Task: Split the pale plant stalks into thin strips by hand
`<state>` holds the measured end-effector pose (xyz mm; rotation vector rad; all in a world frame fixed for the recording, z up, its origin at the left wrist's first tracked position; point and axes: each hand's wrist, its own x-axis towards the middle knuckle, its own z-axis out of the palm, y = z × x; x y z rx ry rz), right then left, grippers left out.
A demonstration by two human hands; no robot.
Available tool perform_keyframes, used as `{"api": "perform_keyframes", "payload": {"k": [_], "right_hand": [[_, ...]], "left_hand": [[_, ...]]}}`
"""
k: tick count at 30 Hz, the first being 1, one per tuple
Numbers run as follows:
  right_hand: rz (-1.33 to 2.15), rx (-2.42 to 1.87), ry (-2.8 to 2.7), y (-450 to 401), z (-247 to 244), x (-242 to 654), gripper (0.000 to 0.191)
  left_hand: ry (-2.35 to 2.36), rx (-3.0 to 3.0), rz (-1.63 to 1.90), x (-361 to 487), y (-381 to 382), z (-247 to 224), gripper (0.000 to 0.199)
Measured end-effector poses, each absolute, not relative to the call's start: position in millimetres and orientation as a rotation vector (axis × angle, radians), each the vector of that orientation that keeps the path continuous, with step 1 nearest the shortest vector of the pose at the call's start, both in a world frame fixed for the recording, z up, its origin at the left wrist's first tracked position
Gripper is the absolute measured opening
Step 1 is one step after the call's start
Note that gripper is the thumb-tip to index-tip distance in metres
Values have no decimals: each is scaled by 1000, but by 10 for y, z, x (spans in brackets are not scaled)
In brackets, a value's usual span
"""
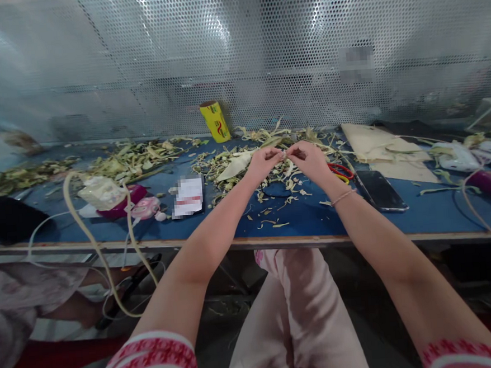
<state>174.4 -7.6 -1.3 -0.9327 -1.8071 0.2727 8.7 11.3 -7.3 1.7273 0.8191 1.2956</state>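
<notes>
"Which step is this?"
"Close fingertip work, I'd judge: left hand (266,161) and right hand (310,157) meet, fingertips narrowed on what looks like a small pale piece (284,155)."
"Where's that?"
"Over the heap of plant pieces (276,176), left of the phone (381,190) on the desk (307,224)."
"Next move?"
"Calls for a light, steady pinch, probably."

1 head-worn camera, forward and down, near the blue table (307,220), toward the perforated screen (240,50)

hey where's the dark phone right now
In the head view, the dark phone lies on the blue table, to the right of the right hand, near the tan sheets.
</notes>
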Motion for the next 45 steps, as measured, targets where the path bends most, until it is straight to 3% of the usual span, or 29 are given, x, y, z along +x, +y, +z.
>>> {"api": "perform_keyframes", "payload": {"k": [7, 17, 22, 25, 30, 45], "right_hand": [[340, -935, -1761, -15, -52, 1747, 14], [348, -1013, -1810, -74, -38, 1747, 5], [360, -1060, -1988, -91, -43, 1741, 16], [350, -1090, -1964, -59, -66, 1752, 25], [439, -1093, -1757, 44, -111, 1782, 22], [351, -932, -1894, -93, 12, 1756, 29]], "left_hand": [[918, 1760, 1301, 91, 136, -89, 16], [1192, 1833, 1245, 67, 116, 1, 15], [1300, 1896, 1362, 5, 161, -4, 14], [1278, 1962, 1416, -2, 151, -15, 11], [1202, 2124, 1354, 30, 146, -52, 8], [1053, 2012, 1356, 59, 70, -19, 7]]}}
